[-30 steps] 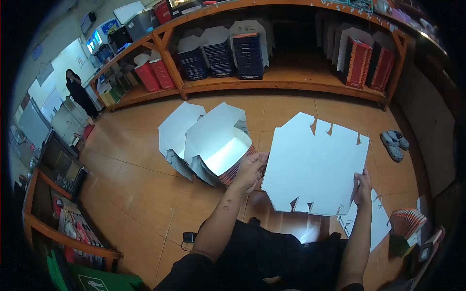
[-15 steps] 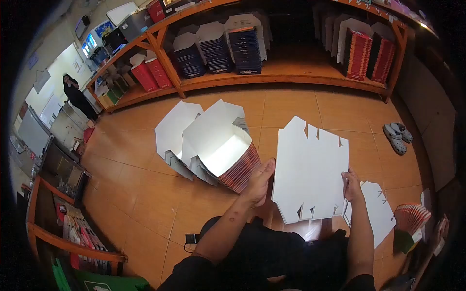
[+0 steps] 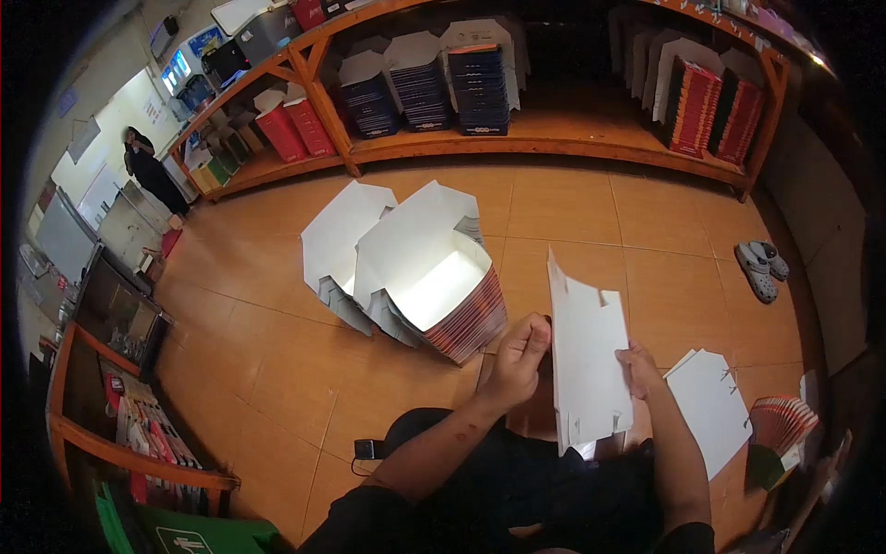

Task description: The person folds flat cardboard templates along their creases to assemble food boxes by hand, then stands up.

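Observation:
A white flat cardboard box blank [image 3: 591,369] with notched ends is held upright above my lap, tilted so it looks narrow. My left hand [image 3: 519,369] is closed at its left edge, with the thumb on top. On the opposite edge, my right hand [image 3: 639,371] grips the cardboard with bent fingers. Ahead and to the left stand nested stacks of folded boxes: a front stack [image 3: 466,323] with orange-red printed sides and a white inside, and another stack [image 3: 346,226] partly hidden behind it. More flat blanks [image 3: 709,411] lie on the floor beside my right arm.
A wooden shelf [image 3: 554,148] holds dark blue box stacks [image 3: 420,88] and red box stacks [image 3: 697,106]. Grey clogs [image 3: 759,272] sit at the right, near a striped stack [image 3: 783,425]. A person [image 3: 152,171] stands far left. A small black device [image 3: 368,450] lies near my leg.
The blank has turned from facing me broadly to a narrower, angled view. My right hand has moved left and down with it, and my left hand has curled more tightly.

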Action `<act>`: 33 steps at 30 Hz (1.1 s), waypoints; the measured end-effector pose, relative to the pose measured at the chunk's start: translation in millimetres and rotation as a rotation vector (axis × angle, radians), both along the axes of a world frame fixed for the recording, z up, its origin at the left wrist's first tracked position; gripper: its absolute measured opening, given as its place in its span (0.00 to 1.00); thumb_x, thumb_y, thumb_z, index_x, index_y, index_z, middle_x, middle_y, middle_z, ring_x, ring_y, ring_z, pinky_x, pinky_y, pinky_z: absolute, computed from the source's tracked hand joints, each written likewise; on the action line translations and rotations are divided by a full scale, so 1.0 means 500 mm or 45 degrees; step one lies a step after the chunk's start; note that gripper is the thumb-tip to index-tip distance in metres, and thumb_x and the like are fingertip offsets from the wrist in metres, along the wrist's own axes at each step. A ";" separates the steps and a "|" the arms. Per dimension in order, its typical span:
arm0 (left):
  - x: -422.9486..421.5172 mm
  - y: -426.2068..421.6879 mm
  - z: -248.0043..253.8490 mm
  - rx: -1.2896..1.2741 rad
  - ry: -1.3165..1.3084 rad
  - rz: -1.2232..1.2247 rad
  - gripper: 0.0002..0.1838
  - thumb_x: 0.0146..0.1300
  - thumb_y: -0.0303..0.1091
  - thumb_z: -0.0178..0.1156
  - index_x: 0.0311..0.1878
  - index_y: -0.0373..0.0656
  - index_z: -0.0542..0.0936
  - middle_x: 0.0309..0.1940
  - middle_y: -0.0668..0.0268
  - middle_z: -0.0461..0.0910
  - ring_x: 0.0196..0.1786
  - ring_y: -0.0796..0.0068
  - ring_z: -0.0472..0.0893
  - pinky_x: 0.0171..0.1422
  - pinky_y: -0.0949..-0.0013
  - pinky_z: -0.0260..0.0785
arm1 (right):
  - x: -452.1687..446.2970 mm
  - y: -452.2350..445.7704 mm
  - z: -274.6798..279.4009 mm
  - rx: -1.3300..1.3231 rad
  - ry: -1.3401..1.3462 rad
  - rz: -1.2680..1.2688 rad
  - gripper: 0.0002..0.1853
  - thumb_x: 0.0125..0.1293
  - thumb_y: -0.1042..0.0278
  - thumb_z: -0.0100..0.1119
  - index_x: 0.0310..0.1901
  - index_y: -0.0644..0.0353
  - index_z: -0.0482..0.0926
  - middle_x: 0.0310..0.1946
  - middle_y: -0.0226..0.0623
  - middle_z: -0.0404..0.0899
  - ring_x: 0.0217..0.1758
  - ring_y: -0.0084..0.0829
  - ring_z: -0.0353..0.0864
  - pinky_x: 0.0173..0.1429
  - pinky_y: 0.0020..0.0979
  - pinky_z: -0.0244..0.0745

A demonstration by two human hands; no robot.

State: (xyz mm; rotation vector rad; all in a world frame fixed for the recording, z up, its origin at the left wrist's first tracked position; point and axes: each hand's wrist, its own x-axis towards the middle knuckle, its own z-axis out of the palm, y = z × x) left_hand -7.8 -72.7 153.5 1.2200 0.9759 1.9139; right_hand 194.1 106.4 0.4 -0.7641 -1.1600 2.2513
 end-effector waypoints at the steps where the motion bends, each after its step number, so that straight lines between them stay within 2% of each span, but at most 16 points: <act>1: 0.000 0.002 -0.004 0.005 0.041 -0.012 0.15 0.77 0.40 0.45 0.34 0.42 0.68 0.27 0.74 0.64 0.33 0.84 0.62 0.41 0.78 0.59 | -0.009 -0.008 -0.021 0.039 -0.019 0.011 0.26 0.63 0.80 0.48 0.64 0.64 0.63 0.57 0.46 0.74 0.62 0.38 0.72 0.69 0.41 0.65; 4: 0.002 -0.031 0.026 -0.200 0.140 -0.063 0.15 0.76 0.40 0.46 0.34 0.42 0.69 0.28 0.74 0.65 0.31 0.85 0.63 0.38 0.79 0.59 | -0.025 -0.037 -0.017 -0.105 -0.061 0.073 0.26 0.62 0.79 0.48 0.64 0.64 0.63 0.56 0.46 0.74 0.60 0.39 0.74 0.67 0.41 0.67; 8: 0.018 -0.037 0.036 -0.093 0.285 -0.060 0.14 0.76 0.40 0.48 0.34 0.42 0.70 0.26 0.74 0.66 0.28 0.86 0.65 0.33 0.79 0.60 | -0.058 -0.082 -0.019 -0.087 -0.121 0.143 0.26 0.62 0.78 0.49 0.64 0.63 0.64 0.54 0.44 0.76 0.57 0.39 0.77 0.65 0.41 0.70; 12: 0.035 -0.043 0.025 -0.182 0.220 -0.283 0.16 0.75 0.42 0.47 0.34 0.42 0.69 0.27 0.72 0.69 0.22 0.86 0.67 0.27 0.80 0.61 | -0.061 -0.107 -0.055 -0.214 -0.268 0.380 0.17 0.65 0.70 0.47 0.54 0.59 0.74 0.47 0.37 0.79 0.49 0.34 0.79 0.57 0.40 0.74; 14: 0.044 -0.048 0.034 -0.235 0.071 -0.332 0.15 0.75 0.41 0.47 0.35 0.41 0.69 0.27 0.71 0.69 0.23 0.85 0.70 0.28 0.80 0.63 | -0.068 -0.123 -0.049 -0.076 -0.610 0.641 0.12 0.67 0.64 0.46 0.45 0.56 0.78 0.45 0.35 0.79 0.47 0.29 0.79 0.51 0.36 0.74; 15: 0.048 -0.049 0.029 -0.238 0.058 -0.336 0.15 0.75 0.41 0.47 0.35 0.41 0.69 0.27 0.71 0.69 0.23 0.85 0.70 0.28 0.80 0.63 | -0.073 -0.143 -0.008 -0.032 -0.596 0.622 0.14 0.69 0.55 0.46 0.39 0.55 0.77 0.37 0.34 0.80 0.40 0.27 0.80 0.44 0.31 0.75; 18: 0.055 -0.043 0.018 -0.252 -0.005 -0.352 0.14 0.76 0.40 0.47 0.36 0.40 0.69 0.27 0.70 0.69 0.23 0.84 0.72 0.28 0.80 0.65 | -0.091 -0.180 0.115 0.085 -0.439 0.764 0.16 0.71 0.52 0.47 0.37 0.55 0.76 0.28 0.32 0.78 0.31 0.27 0.80 0.39 0.28 0.75; 19: 0.055 -0.041 0.017 -0.266 -0.012 -0.328 0.14 0.76 0.39 0.47 0.36 0.40 0.69 0.27 0.70 0.69 0.22 0.84 0.72 0.28 0.80 0.65 | -0.111 -0.177 -0.012 0.336 -0.343 0.628 0.16 0.72 0.52 0.47 0.37 0.56 0.74 0.22 0.31 0.76 0.25 0.26 0.78 0.36 0.26 0.75; 22: 0.056 -0.027 0.012 -0.302 -0.060 -0.242 0.14 0.76 0.39 0.47 0.36 0.40 0.69 0.25 0.71 0.68 0.21 0.83 0.71 0.27 0.80 0.64 | -0.106 -0.180 -0.028 0.039 -0.039 0.573 0.11 0.72 0.58 0.49 0.37 0.57 0.72 0.24 0.30 0.76 0.27 0.26 0.78 0.36 0.26 0.74; 23: 0.052 -0.020 0.011 -0.303 -0.057 -0.233 0.14 0.76 0.39 0.47 0.35 0.40 0.69 0.24 0.71 0.68 0.21 0.83 0.72 0.26 0.80 0.64 | -0.093 -0.180 -0.015 -0.031 -0.072 0.481 0.11 0.72 0.59 0.49 0.46 0.57 0.71 0.31 0.30 0.76 0.34 0.24 0.77 0.41 0.25 0.73; 24: 0.050 -0.016 0.009 -0.304 -0.055 -0.223 0.14 0.76 0.39 0.48 0.35 0.40 0.69 0.22 0.71 0.67 0.21 0.83 0.72 0.26 0.79 0.64 | -0.085 -0.195 0.042 -0.035 -0.078 0.488 0.11 0.72 0.59 0.49 0.46 0.57 0.71 0.31 0.30 0.76 0.34 0.24 0.77 0.41 0.25 0.73; 26: 0.052 -0.010 0.002 -0.315 -0.095 -0.181 0.14 0.76 0.38 0.48 0.34 0.40 0.69 0.21 0.71 0.67 0.21 0.83 0.72 0.26 0.79 0.63 | -0.068 -0.214 0.134 0.208 0.017 0.435 0.18 0.71 0.56 0.51 0.56 0.57 0.67 0.40 0.31 0.73 0.42 0.24 0.75 0.46 0.24 0.71; 27: 0.051 -0.011 0.001 -0.351 -0.062 -0.175 0.14 0.75 0.38 0.48 0.34 0.39 0.70 0.22 0.71 0.68 0.21 0.83 0.72 0.26 0.79 0.63 | -0.059 -0.215 0.153 0.090 0.021 0.443 0.30 0.70 0.52 0.53 0.66 0.60 0.59 0.46 0.33 0.72 0.47 0.25 0.74 0.52 0.24 0.70; 28: 0.052 -0.012 0.000 -0.387 -0.031 -0.168 0.14 0.75 0.37 0.48 0.34 0.39 0.70 0.22 0.71 0.69 0.21 0.84 0.72 0.26 0.79 0.63 | -0.050 -0.222 0.191 0.090 0.014 0.450 0.30 0.70 0.52 0.53 0.66 0.60 0.59 0.46 0.33 0.72 0.47 0.25 0.74 0.52 0.24 0.70; 30: 0.060 -0.015 0.009 -0.364 -0.022 -0.124 0.14 0.75 0.37 0.48 0.34 0.39 0.70 0.22 0.71 0.69 0.21 0.84 0.72 0.26 0.79 0.63 | -0.036 -0.241 0.282 0.167 0.391 0.348 0.33 0.71 0.51 0.52 0.69 0.63 0.56 0.49 0.34 0.72 0.51 0.26 0.74 0.55 0.26 0.70; 33: 0.076 -0.028 0.030 -0.352 0.065 -0.069 0.13 0.75 0.36 0.49 0.34 0.38 0.71 0.21 0.71 0.69 0.21 0.85 0.71 0.26 0.80 0.63 | -0.022 -0.260 0.373 0.397 0.048 0.262 0.30 0.73 0.57 0.49 0.69 0.66 0.57 0.51 0.36 0.73 0.53 0.25 0.73 0.56 0.26 0.69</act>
